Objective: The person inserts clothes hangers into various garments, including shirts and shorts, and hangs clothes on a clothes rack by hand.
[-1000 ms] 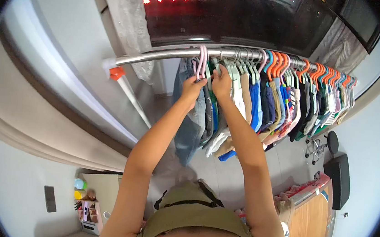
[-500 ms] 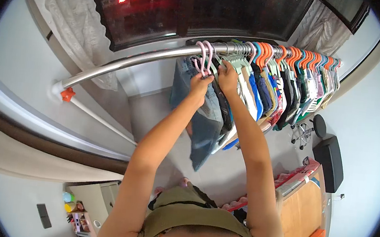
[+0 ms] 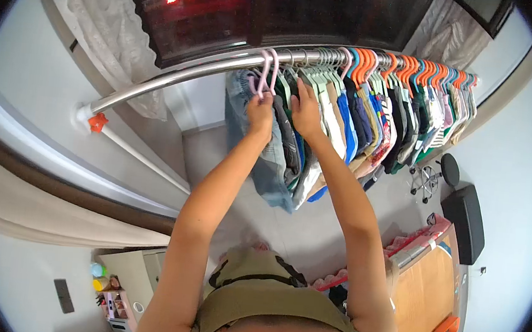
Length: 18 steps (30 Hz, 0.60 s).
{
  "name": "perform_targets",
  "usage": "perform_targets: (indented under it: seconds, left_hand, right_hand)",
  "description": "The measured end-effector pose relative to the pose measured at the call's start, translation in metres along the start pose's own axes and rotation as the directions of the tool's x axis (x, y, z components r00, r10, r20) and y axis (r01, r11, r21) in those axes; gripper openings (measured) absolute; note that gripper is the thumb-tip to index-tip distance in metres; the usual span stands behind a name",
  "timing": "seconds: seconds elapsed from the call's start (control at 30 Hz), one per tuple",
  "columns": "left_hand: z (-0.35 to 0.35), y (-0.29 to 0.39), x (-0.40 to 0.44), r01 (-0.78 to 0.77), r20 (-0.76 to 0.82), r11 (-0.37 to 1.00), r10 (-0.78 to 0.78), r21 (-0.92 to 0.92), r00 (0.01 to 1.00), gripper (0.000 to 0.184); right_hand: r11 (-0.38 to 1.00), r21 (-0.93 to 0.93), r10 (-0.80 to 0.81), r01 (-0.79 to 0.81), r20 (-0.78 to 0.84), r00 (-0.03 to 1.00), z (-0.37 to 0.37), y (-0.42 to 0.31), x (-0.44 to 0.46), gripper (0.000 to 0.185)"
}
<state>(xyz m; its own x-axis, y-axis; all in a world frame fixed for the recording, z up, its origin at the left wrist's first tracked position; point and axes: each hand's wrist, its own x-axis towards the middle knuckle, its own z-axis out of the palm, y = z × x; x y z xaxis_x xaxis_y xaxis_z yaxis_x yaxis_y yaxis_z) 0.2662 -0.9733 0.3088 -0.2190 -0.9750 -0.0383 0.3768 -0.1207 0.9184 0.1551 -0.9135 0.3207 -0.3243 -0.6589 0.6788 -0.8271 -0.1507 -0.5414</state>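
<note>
Two pink hangers (image 3: 269,70) hook over the metal rail (image 3: 178,77), with blue jeans (image 3: 266,166) hanging from them. My left hand (image 3: 259,113) is closed round the lower part of these hangers. To its right, my right hand (image 3: 306,111) is upright against the clothes on green hangers (image 3: 316,78), fingers extended and a little apart. Dark garments (image 3: 288,146) hang between my hands, and a white garment (image 3: 311,170) hangs below my right hand.
Many garments on orange hangers (image 3: 409,71) fill the rail's right part. A white support pole (image 3: 145,159) slants down at left. A wooden table (image 3: 420,296) stands at lower right, a stool (image 3: 449,169) beyond. Lace curtains (image 3: 109,29) flank the dark window.
The view has shifted, showing more rail at left. My left hand has moved left with the pink hangers and jeans. My right hand's fingers have straightened from their grip near the green hangers.
</note>
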Motion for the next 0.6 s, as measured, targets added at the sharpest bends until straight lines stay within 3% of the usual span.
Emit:
perform_targets:
  seconds: [0.07, 0.3, 0.33, 0.37, 0.43, 0.47, 0.57, 0.6]
  left_hand:
    - [0.000, 0.004, -0.002, -0.001, -0.047, 1.000, 0.001, 0.016, 0.999, 0.019]
    - [-0.017, 0.015, -0.001, -0.025, 0.031, 0.956, 0.016, 0.291, 0.999, 0.024]
    - [-0.022, 0.011, 0.004, -0.024, 0.100, 0.953, -0.007, 0.303, 0.995, 0.031]
    - [-0.022, 0.005, 0.002, -0.168, 0.047, 0.905, 0.162, 0.392, 0.986, 0.033]
    - [-0.017, 0.009, -0.020, -0.416, 0.012, 0.714, 0.497, 0.564, 0.868, 0.038]
    - [-0.010, 0.034, -0.048, -0.411, 0.084, 0.678, 0.460, 0.610, 0.884, 0.036]
    - [0.004, 0.023, -0.084, -0.752, 0.356, 0.506, 0.671, 0.422, 0.651, 0.036]
    - [0.012, 0.022, -0.102, -0.768, 0.423, 0.532, 0.641, 0.358, 0.641, 0.037]
  right_hand:
    - [0.999, -0.018, 0.032, -0.032, -0.014, 0.999, -0.004, -0.003, -0.006, 0.046]
    - [0.990, -0.134, 0.028, -0.038, -0.078, 0.997, -0.015, -0.019, -0.030, 0.042]
    - [0.988, -0.150, 0.031, -0.045, -0.092, 0.995, -0.019, -0.025, -0.035, 0.042]
    - [0.984, -0.167, 0.053, -0.069, -0.102, 0.993, -0.024, -0.031, -0.040, 0.042]
    - [0.971, -0.199, 0.106, -0.132, -0.136, 0.985, -0.034, -0.048, -0.053, 0.041]
    - [0.970, -0.194, 0.109, -0.145, -0.184, 0.977, -0.036, -0.048, -0.062, 0.039]
    - [0.944, -0.268, 0.133, -0.195, -0.232, 0.964, -0.054, -0.052, -0.097, 0.037]
    - [0.933, -0.304, 0.109, -0.191, -0.266, 0.958, -0.065, -0.059, -0.111, 0.036]
